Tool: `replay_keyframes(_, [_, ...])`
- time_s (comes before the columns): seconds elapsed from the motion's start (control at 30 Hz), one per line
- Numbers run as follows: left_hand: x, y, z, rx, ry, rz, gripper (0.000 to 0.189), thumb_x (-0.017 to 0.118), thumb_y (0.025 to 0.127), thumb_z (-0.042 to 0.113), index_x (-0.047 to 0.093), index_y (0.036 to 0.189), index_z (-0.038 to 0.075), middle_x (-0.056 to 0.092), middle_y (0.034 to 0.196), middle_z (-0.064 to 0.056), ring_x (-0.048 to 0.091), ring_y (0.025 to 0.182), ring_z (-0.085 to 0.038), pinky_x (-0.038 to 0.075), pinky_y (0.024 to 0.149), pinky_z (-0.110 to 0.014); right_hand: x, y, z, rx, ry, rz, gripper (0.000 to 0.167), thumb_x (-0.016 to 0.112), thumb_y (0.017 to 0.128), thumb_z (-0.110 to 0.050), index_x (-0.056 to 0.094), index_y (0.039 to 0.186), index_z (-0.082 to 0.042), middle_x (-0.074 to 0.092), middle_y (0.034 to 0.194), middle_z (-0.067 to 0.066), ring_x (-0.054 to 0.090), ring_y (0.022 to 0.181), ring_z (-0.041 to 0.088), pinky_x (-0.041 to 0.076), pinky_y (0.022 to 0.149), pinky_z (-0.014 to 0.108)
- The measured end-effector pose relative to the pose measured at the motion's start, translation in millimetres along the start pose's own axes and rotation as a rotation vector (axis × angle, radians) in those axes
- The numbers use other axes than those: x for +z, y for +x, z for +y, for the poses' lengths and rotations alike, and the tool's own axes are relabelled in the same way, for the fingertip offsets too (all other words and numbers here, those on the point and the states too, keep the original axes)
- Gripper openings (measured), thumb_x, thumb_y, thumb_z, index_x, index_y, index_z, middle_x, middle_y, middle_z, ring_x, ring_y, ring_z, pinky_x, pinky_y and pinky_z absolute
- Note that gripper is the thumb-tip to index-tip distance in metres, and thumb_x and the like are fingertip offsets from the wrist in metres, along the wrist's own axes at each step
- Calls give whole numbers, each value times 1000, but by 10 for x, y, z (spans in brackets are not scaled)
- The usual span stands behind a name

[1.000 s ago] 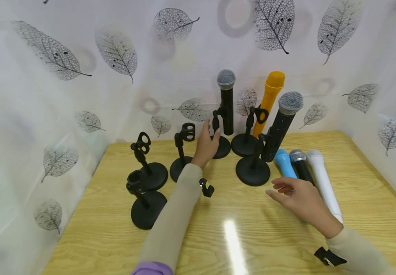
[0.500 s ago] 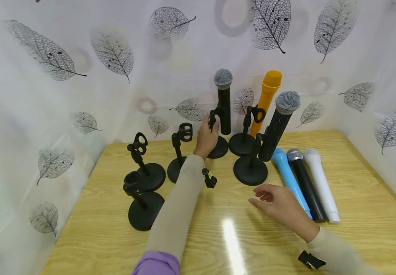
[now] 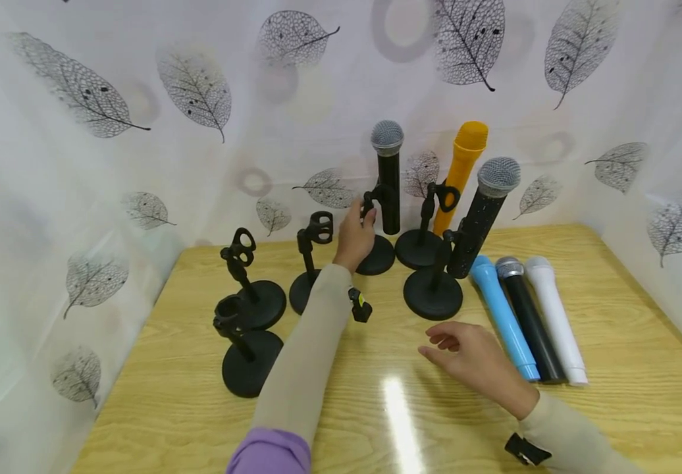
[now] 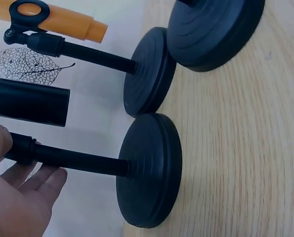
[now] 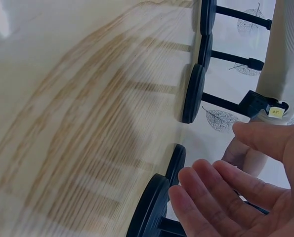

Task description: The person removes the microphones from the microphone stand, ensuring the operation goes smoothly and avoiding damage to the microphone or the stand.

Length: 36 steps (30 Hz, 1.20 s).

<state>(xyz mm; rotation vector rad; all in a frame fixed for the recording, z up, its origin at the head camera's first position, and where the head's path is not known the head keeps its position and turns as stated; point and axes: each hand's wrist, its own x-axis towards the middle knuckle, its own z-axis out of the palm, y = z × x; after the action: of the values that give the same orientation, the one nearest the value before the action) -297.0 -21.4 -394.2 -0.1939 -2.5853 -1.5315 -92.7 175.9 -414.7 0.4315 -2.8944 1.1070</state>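
Note:
My left hand [image 3: 355, 238] grips the upper post of a black microphone stand [image 4: 149, 173] at the back of the table. In the left wrist view, thumb and fingers lie around the post, just below its joint. That stand's clip carries a black microphone [image 3: 390, 191] with a silver mesh head, upright. My right hand [image 3: 478, 363] hovers over the table with loosely bent fingers and holds nothing. Nearest to it lie a blue microphone [image 3: 505, 319], a black microphone [image 3: 530, 322] and a white microphone [image 3: 556, 322], side by side.
A yellow microphone [image 3: 462, 164] and a speckled black microphone [image 3: 483, 217] lean in stands right of my left hand. On the left stand several bare stands, among them a front one [image 3: 251, 365]. A leaf-patterned curtain [image 3: 199, 184] borders the wooden table [image 3: 353, 408].
My left hand has closed round the stand's post after reaching it. My right hand has moved left, away from the lying microphones.

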Motion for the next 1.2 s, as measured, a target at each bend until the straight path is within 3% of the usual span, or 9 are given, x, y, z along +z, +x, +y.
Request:
replay_keyframes(0.2, [-8,5,-11,48,68,-65,47,36,112,26,29,155,10,59,135,-15,60,120,-28,49,96,-44,-5,2,-8,13,-7,-20,28,81,88,-26,76,104,-4,75,96,4,69,80,12,58,72,34])
replay_keyframes(0.33, [-18,-27,-26,62,89,-88,56,36,112,25,16,162,8,53,145,-16,55,129,-28,46,105,-43,-12,1,-14,18,-14,-31,28,81,88,-27,76,104,-4,75,97,4,68,79,11,57,72,33])
replay_keyframes(0.43, [-34,-64,-37,86,99,-99,59,36,112,25,12,162,7,55,141,-18,57,127,-29,46,104,-41,-11,2,-15,8,-18,-23,27,81,88,-25,76,104,-4,75,95,3,69,79,11,58,72,34])
replay_keyframes(0.53, [-57,-109,-51,132,108,-113,47,35,112,23,28,154,2,60,109,-17,63,94,-28,51,81,-38,-12,1,-24,-2,-16,-17,26,81,88,-24,76,103,-4,75,95,3,69,78,12,58,72,36])
replay_keyframes(0.63, [-82,-160,-57,159,113,-129,28,34,112,23,42,129,3,48,86,-12,48,69,-25,42,64,-35,-18,-3,-37,-2,-14,-21,26,81,88,-24,76,103,-4,75,95,3,69,78,12,58,72,36])
replay_keyframes(0.73, [-108,-222,-58,174,114,-142,19,33,112,23,40,112,6,43,82,-9,43,64,-22,38,60,-32,-28,-12,-51,-5,-11,-24,28,81,89,-27,76,103,-4,75,95,3,69,78,12,58,72,35])
replay_keyframes(1.2, [-197,-476,-55,220,130,-182,19,35,112,26,39,106,8,41,77,-9,38,56,-20,35,55,-30,-39,-29,-81,-7,-15,-29,28,80,89,-28,76,104,-4,75,95,2,69,78,11,58,72,35])
